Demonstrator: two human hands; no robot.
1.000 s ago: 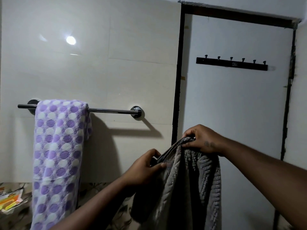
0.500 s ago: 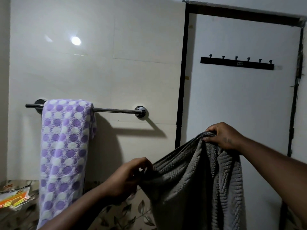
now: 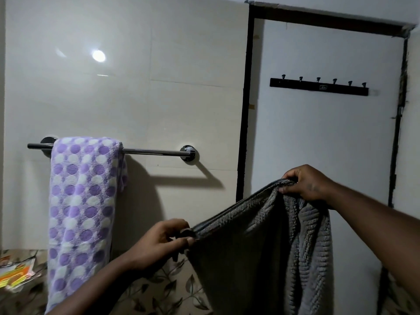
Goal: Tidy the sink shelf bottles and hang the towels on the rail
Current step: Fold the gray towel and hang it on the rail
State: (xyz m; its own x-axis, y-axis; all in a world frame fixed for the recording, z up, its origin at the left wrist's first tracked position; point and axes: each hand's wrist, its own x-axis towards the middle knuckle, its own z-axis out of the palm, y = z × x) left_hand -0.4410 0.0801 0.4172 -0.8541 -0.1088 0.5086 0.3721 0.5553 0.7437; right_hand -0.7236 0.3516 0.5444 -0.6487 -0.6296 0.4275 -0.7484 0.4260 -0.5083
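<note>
A grey ribbed towel (image 3: 261,258) hangs spread between my two hands, in front of the door and below the rail's level. My left hand (image 3: 159,242) pinches its lower left corner. My right hand (image 3: 306,185) grips the upper right corner, higher up. A chrome towel rail (image 3: 154,152) is fixed to the cream tiled wall. A purple and white dotted towel (image 3: 84,212) is draped over the rail's left half. The rail's right half is bare. No sink shelf or bottles are in sight.
A white door (image 3: 318,137) in a dark frame stands to the right, with a black hook strip (image 3: 318,87) on it. Leaf-patterned tiles (image 3: 159,292) run along the bottom. Colourful packets (image 3: 16,273) lie at the lower left edge.
My hands have drawn apart, pulling the grey towel's top edge open from a bunched state. My left hand has dropped lower and leftward; my right hand has risen.
</note>
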